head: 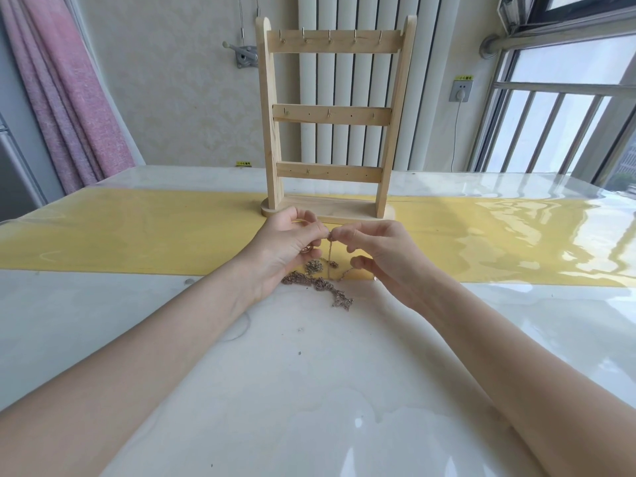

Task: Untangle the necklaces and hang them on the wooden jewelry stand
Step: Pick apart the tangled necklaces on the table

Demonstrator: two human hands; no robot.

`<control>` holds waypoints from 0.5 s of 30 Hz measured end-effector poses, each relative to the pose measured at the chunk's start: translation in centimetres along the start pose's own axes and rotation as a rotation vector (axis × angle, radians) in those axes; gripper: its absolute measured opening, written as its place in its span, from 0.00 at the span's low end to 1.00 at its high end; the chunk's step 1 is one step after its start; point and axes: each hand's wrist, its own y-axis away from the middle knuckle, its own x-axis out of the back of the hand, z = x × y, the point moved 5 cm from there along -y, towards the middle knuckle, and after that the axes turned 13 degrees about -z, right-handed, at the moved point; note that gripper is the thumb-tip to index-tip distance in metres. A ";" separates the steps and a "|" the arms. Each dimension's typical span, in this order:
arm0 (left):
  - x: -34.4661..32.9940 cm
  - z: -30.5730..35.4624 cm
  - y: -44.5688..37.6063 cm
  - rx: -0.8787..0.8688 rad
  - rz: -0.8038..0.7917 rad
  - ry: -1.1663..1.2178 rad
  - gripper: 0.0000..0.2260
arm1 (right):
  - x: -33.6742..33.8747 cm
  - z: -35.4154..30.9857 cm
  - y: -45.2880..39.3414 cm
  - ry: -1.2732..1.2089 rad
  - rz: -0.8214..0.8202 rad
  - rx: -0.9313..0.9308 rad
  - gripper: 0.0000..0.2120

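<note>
Basically the necklaces (pixel 321 285) were one knotted clump mid-tabletop, just in front of the wooden jewelry stand (pixel 330 125), w/ a strand lifted to where left hand (pixel 292 244) & right hand (pixel 382 254) each pinched it, fingertips nearly touching. Clump's long axis ran diagonally, far-left to near-right, lifted strand roughly vertical. Judging by the stand's bare hooks, nothing was hung yet: untangling underway, all hanging left.

left hand (pixel 287 242): fingers curled, fingertips pinching | right hand (pixel 375 251): fingertips pinching, just beside left fingertips | both forearms bare, reaching forward, converging
</note>
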 end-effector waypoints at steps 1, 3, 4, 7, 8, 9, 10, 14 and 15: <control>0.0 0.0 0.0 -0.011 -0.007 -0.043 0.10 | 0.0 0.0 0.0 0.009 0.002 -0.003 0.04; 0.0 0.0 0.1 -0.023 -0.013 -0.131 0.10 | 0.0 0.0 0.1 0.036 0.000 -0.010 0.04; 0.1 0.0 0.1 -0.025 -0.010 -0.173 0.10 | 0.0 -0.1 0.0 0.048 -0.002 -0.011 0.05; 0.0 0.2 0.2 -0.047 0.004 -0.288 0.10 | 0.1 -0.1 0.0 0.082 0.001 -0.014 0.08; -0.1 0.3 0.2 -0.062 0.004 -0.321 0.10 | 0.1 -0.1 -0.1 0.096 0.001 -0.015 0.09; -0.2 0.4 0.2 -0.076 -0.001 -0.347 0.10 | 0.1 0.0 -0.1 0.110 -0.002 -0.017 0.10; -0.3 0.5 0.3 -0.085 -0.011 -0.370 0.11 | 0.1 0.0 -0.1 0.125 -0.008 -0.020 0.11; -0.6 0.2 0.4 -0.050 -0.053 -0.373 0.10 | -0.2 0.1 -0.1 0.170 -0.055 -0.036 0.11; -0.7 -0.1 0.4 -0.023 -0.068 -0.304 0.10 | -0.3 0.1 -0.1 0.161 -0.063 -0.036 0.11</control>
